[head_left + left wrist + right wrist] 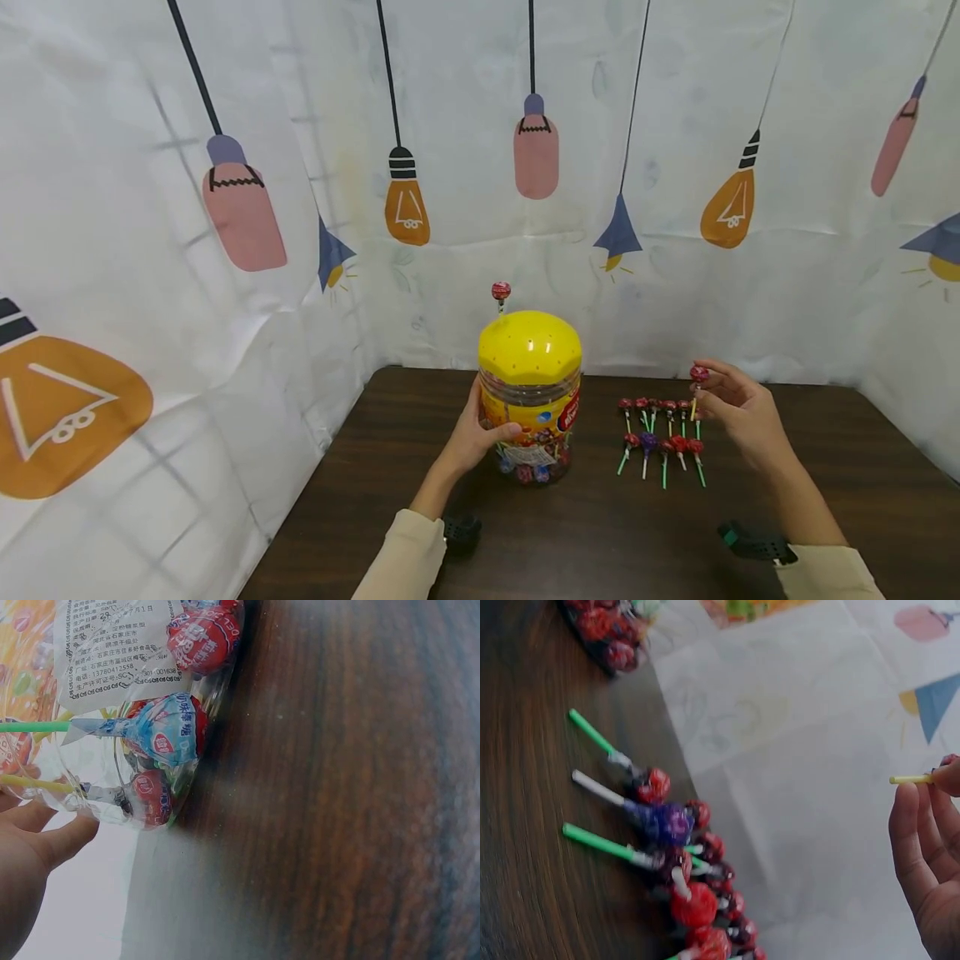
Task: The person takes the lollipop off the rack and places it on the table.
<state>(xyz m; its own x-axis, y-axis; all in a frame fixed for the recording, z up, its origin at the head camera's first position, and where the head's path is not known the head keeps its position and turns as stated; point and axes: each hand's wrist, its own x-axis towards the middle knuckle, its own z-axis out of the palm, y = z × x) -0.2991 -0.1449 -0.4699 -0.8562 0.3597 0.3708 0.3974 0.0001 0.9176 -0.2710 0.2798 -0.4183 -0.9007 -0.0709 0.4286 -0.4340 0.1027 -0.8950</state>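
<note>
A clear plastic jar [534, 417] with a yellow lid [531, 346] stands on the table, wrapped lollipops showing through its lower wall. My left hand [472, 433] holds its left side, thumb across the front label. Up close in the left wrist view, a blue-wrapped lollipop [166, 729] lies inside the jar. Between the thumb and fingertips of my right hand [748, 410] is a red-wrapped lollipop [699, 374], head up. Its yellow stick [907, 779] pokes out from the pinch in the right wrist view. This lollipop is raised over the right end of the lollipop rows.
Two rows of lollipops lie on the dark wooden table [600, 533] right of the jar, mostly red, with a purple one [648, 442] in the front row. Another red lollipop [501, 291] sticks up behind the lid. A printed white curtain [465, 308] hangs behind the table.
</note>
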